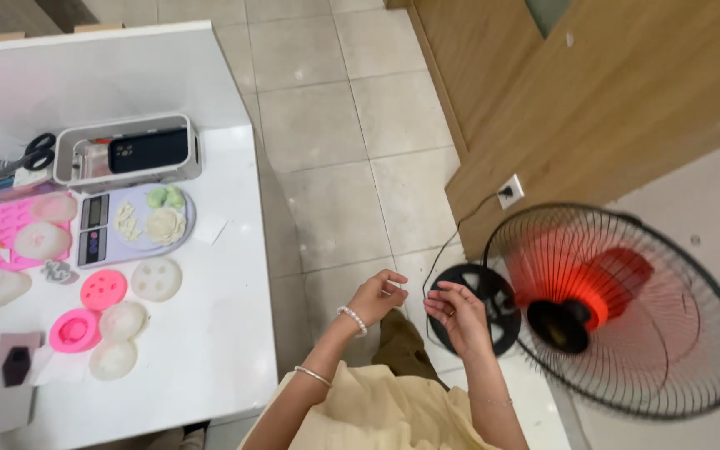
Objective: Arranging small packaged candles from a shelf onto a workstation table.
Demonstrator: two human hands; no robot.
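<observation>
- Beside the white table point(235, 350), seen from the head camera, both hands hover over the tiled floor point(335, 125), close together and in front of the standing fan point(618, 308).
- Left hand point(379, 296): fingers curl loosely inward, thumb meeting fingertips as if pinching something very fine; I cannot tell whether anything lies in that pinch. A bead bracelet point(352, 319) sits at the wrist.
- Right hand point(457, 315): palm turned up, fingers half bent, nothing clearly gripped; it overlaps the fan's round black base point(493, 304) in the view, though whether it touches it cannot be told.
- Fan: grille tilted toward the camera, red blades blurred, so it appears to run. Its black cord point(452, 242) trails to a wall socket point(509, 191).
- Doing this well, by my judgement, means keeping fingers and any thin strand well apart from the grille, and working with small fingertip movements.
- Table items, namely a digital scale point(127, 223), pink moulds point(93, 308) and scissors point(31, 154), lie well apart from both hands.
</observation>
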